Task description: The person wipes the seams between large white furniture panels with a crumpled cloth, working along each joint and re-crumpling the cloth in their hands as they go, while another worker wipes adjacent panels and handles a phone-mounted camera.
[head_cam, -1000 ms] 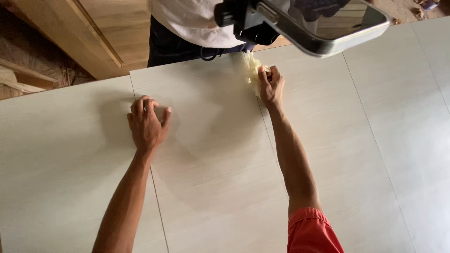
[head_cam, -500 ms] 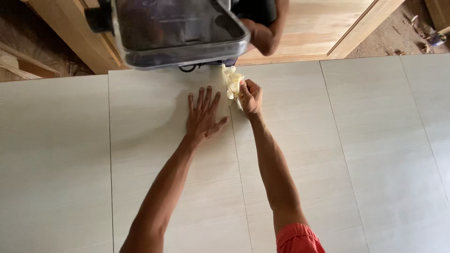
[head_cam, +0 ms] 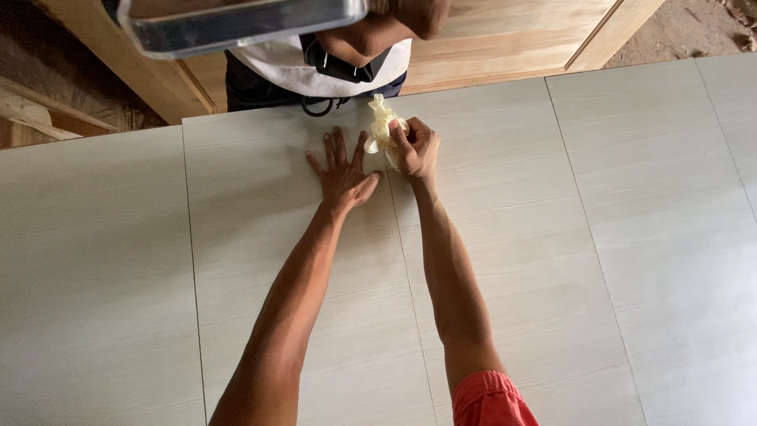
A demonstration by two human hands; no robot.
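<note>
1. panels first, since they fill nearly the whole view: pale wood-grain sheets laid edge to edge like a big table, thin seams running away from the person toward the far edge.
2. past that far edge there's raw wooden framing, and another person in a white top stands right up against the panels, holding a dark glossy slab overhead. their hands stay up by the slab, nowhere near the panels.
3. left hand is pressed flat on the panel, fingers spread wide, holding nothing, sitting just left of a seam.
4. right hand is closed tight around a pale yellow cloth, knuckles down on the surface just right of that same seam.
5. the cloth is bunched, with its loose end poking out toward the far edge, so its long axis runs roughly along the seam. it sits between the two hands, but only the right one has it; the left thumb is near it and not touching.
</note>
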